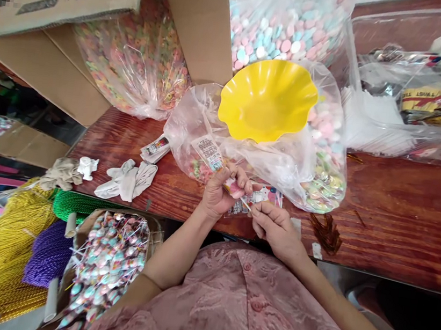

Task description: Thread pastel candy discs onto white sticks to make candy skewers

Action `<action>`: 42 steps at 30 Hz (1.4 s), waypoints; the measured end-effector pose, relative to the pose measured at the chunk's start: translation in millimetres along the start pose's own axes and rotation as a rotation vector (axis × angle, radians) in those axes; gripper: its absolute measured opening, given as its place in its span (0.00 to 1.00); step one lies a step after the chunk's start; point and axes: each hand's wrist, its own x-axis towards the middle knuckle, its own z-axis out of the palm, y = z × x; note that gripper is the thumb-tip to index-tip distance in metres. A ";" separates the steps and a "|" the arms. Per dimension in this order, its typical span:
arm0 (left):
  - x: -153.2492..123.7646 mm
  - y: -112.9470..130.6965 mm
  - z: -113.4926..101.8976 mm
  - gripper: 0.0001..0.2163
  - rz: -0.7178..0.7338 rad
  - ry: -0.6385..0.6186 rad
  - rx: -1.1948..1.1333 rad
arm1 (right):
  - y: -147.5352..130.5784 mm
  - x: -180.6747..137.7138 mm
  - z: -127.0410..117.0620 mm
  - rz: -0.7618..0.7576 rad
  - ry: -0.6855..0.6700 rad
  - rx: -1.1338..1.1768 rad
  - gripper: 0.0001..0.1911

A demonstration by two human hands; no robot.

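Note:
My left hand [220, 191] is closed around a small clear printed bag [208, 151] whose labelled end sticks up past the thumb. Pink candy [235, 190] shows between the fingers, inside or against that bag. A thin white stick [246, 205] comes out at the lower end, and my right hand [275, 226] pinches its tip. Below the hands, more printed clear bags [269, 195] lie at the table's near edge, partly covered by my fingers. Just beyond stands a yellow wavy-rimmed bowl [267, 101], resting on plastic bags of candy [319, 183].
A cardboard box [195, 15] holds a big bag of colourful candy [136, 62]. Brown twist ties [325, 233] lie right on the wooden table [397, 210], white gloves [129, 180] left. Below left stands a box of wrapped lollipops [110, 259], beside yellow cord bundles [12, 229].

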 end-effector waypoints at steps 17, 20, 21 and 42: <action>-4.4 -18.5 6.8 0.25 -0.089 0.034 0.071 | 9.3 19.0 -2.4 -0.405 0.147 -0.536 0.11; -4.5 -17.5 6.0 0.21 -0.074 0.030 0.040 | -2.1 27.1 -3.0 -0.228 -0.021 -0.212 0.16; -4.0 -14.5 4.7 0.20 -0.067 0.033 0.017 | -5.2 28.1 -5.3 -0.205 -0.059 -0.172 0.16; 18.8 17.7 3.5 0.22 0.073 0.495 -0.410 | -4.4 15.5 -29.1 -1.082 0.265 -1.245 0.11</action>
